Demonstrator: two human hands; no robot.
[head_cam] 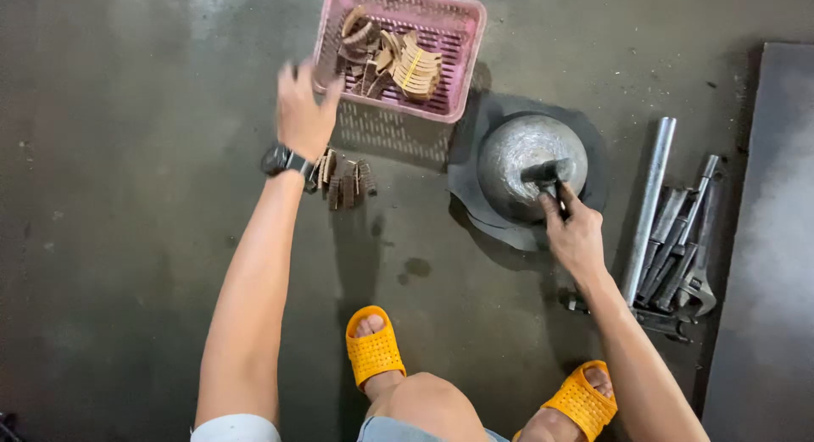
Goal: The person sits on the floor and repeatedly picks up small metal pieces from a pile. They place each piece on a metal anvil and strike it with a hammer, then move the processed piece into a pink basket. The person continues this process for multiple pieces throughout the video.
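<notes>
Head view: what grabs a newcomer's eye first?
The pink plastic basket of curved tan pieces at top centre, with the left hand at its near-left corner. Right of centre, the right hand holds a hammer on a domed metal block. Bright orange slippers stand out at the bottom edge.

Dim overhead light, soft shadows on the dark floor, glare at right, left hand motion-blurred.
</notes>
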